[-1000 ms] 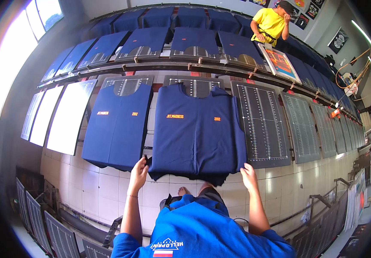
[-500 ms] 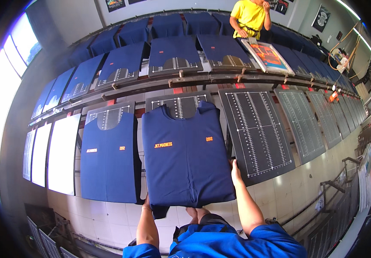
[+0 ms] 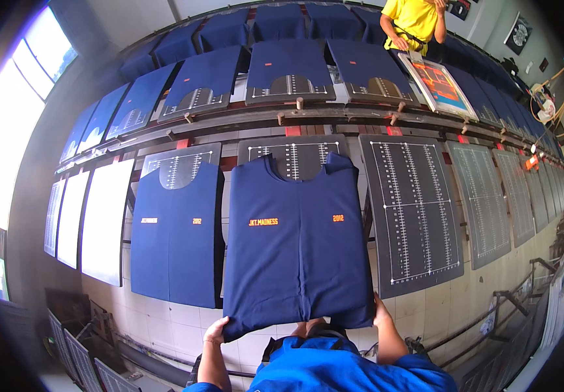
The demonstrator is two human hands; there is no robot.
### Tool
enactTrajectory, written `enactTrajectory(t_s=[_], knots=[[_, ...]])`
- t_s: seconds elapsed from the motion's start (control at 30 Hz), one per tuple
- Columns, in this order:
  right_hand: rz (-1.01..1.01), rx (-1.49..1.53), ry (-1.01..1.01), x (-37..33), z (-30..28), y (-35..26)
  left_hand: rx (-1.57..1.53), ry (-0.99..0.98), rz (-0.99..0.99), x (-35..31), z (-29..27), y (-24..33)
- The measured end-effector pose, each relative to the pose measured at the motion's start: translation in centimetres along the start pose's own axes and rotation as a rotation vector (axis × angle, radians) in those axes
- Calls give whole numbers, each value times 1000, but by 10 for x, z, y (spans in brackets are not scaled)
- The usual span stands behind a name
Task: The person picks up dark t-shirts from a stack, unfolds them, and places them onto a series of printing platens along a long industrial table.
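Note:
A navy T-shirt (image 3: 298,251) with small orange lettering across its chest lies over a dark ruled board (image 3: 291,151) in front of me. The top of this board shows above the shirt's neckline, and loose folds run down the lower half. My left hand (image 3: 216,329) is closed on the near left corner of the hem. At the near right corner, my right hand (image 3: 381,311) grips the shirt's edge, its fingers partly hidden behind the cloth. Left of it, a second navy T-shirt (image 3: 176,255) lies smooth on its own board.
Bare ruled boards (image 3: 414,209) run off to the right; pale boards (image 3: 105,222) stand at the left. Beyond a metal rail (image 3: 242,124) are more shirted boards. A person in yellow (image 3: 414,23) stands behind a printing screen (image 3: 437,85). Metal racks (image 3: 86,359) stand low at the left.
Both hands have slid toward me to the shirt's lower corners, and the hem has come nearer and spread wider. My left hand now shows at the corner. The whole view has shifted slightly.

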State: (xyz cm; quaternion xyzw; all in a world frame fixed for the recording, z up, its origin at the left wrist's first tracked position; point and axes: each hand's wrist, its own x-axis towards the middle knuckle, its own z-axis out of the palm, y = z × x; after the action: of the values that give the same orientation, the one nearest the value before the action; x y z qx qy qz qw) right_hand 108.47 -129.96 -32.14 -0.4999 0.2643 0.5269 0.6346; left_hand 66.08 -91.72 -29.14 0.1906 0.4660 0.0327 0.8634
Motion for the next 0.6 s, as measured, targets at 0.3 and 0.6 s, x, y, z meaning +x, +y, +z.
enactTrajectory(t_s=[0.3,0.6], knots=[[-271,-13,-59,-80,5,-46,289,-57,484,-100,121,100],[-1169,21,-375,-250,229,-241,44,-483,1087,-145,229,315]])
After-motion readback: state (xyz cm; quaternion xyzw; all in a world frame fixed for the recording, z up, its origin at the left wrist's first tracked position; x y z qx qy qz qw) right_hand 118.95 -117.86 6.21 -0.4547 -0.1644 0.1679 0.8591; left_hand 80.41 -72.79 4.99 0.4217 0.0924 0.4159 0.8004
